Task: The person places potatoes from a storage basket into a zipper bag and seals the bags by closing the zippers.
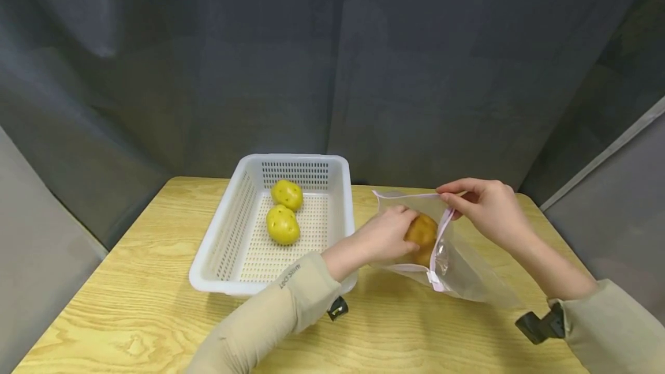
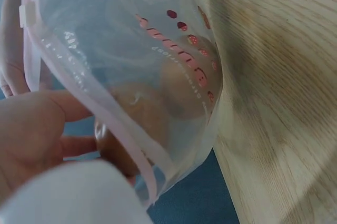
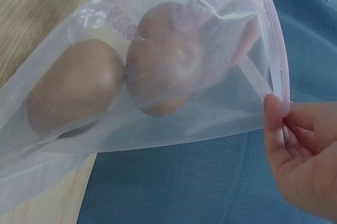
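Observation:
In the head view my left hand (image 1: 387,235) reaches into the mouth of a clear zip bag (image 1: 467,270), gripping a brown potato (image 1: 423,235) with fingers and thumb on either side. My right hand (image 1: 488,209) pinches the bag's pinkish zip edge at its far side, and the mouth gapes open. Deeper in the bag lies a second brown potato (image 3: 79,87), seen through the plastic in the right wrist view beside the gripped one (image 3: 163,61). Red and pink printing (image 2: 179,56) marks the bag in the left wrist view. A white slider (image 2: 27,14) sits at one end of the zip.
Left of the bag stands a white plastic basket (image 1: 218,235) with slotted walls. Inside it are two yellow potatoes, one farther back (image 1: 287,195) and one nearer (image 1: 283,225). My left forearm crosses its near right corner. Dark curtains (image 1: 332,74) hang behind the wooden table (image 1: 130,281).

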A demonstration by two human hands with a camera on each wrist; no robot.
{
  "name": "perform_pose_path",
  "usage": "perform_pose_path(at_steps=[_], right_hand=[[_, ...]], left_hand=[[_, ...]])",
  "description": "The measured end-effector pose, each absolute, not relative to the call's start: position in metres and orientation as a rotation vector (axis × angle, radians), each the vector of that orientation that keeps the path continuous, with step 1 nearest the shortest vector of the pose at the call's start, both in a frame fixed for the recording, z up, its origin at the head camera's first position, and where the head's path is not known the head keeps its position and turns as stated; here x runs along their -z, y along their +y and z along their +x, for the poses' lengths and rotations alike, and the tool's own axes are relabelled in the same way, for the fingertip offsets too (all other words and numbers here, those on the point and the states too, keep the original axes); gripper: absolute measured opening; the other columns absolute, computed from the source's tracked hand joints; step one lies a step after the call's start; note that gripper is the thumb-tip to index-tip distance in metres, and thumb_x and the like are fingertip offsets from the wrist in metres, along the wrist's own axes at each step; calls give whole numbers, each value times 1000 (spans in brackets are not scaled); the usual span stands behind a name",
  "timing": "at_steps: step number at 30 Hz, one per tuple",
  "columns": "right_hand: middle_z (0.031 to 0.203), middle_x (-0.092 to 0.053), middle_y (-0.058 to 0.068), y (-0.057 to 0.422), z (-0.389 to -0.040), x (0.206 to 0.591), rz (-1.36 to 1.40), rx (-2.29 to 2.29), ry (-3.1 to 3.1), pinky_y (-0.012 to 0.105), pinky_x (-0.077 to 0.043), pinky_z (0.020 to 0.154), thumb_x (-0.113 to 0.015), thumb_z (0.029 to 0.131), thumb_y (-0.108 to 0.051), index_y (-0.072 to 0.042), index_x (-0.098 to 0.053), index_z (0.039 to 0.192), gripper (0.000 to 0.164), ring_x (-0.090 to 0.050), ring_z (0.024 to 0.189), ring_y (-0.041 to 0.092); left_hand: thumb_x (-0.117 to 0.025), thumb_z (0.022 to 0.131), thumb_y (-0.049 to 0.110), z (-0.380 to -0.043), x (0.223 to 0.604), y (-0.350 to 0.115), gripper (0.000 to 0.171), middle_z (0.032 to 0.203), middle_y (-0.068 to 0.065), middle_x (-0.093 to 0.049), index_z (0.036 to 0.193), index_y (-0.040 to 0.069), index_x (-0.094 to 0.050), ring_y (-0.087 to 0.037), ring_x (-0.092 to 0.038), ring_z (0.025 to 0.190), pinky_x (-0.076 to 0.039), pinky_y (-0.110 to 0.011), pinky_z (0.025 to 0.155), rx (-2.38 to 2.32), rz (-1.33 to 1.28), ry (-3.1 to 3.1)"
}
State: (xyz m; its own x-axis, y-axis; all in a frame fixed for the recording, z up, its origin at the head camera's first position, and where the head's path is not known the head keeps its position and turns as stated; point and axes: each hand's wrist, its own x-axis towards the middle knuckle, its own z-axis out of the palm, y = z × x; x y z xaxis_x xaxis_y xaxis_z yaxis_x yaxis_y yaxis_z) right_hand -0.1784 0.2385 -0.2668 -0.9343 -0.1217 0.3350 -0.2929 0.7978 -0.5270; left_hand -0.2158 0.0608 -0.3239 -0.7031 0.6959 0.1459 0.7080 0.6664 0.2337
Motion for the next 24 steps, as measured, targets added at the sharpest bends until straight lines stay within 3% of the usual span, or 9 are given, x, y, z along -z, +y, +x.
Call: perform_pose_path(at_steps=[11, 18, 24], right_hand=[[73, -67, 3, 235, -178, 266, 364, -891, -2720, 22, -48, 53, -64, 84, -23, -9, -70, 96, 19, -60, 58, 8], [73, -68, 3, 235, -178, 266, 371, -895, -2703, 21, -47, 52, -65, 83, -22, -8, -70, 95, 18, -60, 57, 8], [74, -68, 4, 235, -178, 267, 370, -889, -2712, 21, -47, 52, -65, 83, -21, -8, -70, 95, 18, -60, 58, 8]], left_hand=[[-62, 84, 32, -219, 335, 74, 53, 122, -8, -54, 128, 5, -48, -20, -55, 108, -43, -28, 93, 235, -1116, -2843], [-59, 83, 17, -221, 341, 80, 53, 130, -10, -49, 132, 1, -43, -20, -48, 118, -36, -26, 101, 108, -1123, -2793], [-59, 83, 14, -220, 340, 80, 48, 126, -7, -52, 128, 6, -48, -19, -51, 114, -38, -26, 99, 165, -1140, -2797]])
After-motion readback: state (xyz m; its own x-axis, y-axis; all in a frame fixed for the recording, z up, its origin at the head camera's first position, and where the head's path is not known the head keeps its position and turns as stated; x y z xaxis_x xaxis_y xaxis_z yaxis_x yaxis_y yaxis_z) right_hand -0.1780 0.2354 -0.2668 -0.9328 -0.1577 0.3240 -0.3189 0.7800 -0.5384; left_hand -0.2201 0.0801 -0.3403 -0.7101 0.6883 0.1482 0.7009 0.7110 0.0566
